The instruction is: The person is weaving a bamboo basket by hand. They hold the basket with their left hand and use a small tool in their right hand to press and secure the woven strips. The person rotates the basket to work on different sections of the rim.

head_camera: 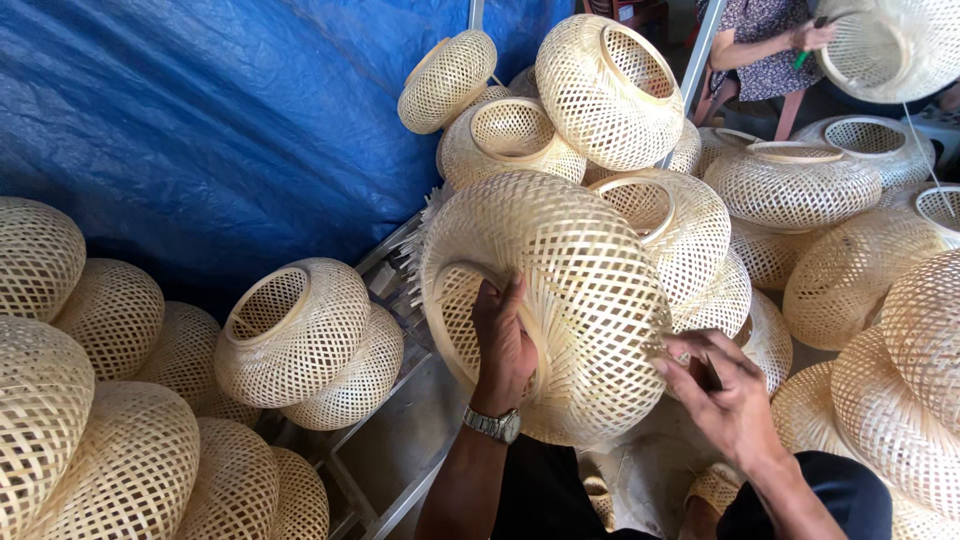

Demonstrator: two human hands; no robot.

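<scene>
The left hand (pixel 503 345), a metal wristwatch (pixel 493 425) at its wrist, curls its fingers over the round rim of the woven bamboo lampshade (pixel 560 290) it steadies, while just right the right hand (pixel 725 395) pinches a loose strip at the shade's lower side, fingers nearly closed

Woven bamboo baskets (pixel 290 330) are being carried, piled together, by a grey metal frame (pixel 395 455) running across the floor. More baskets (pixel 110 440) are being stacked left of it, against a blue tarpaulin (pixel 200 130).
</scene>
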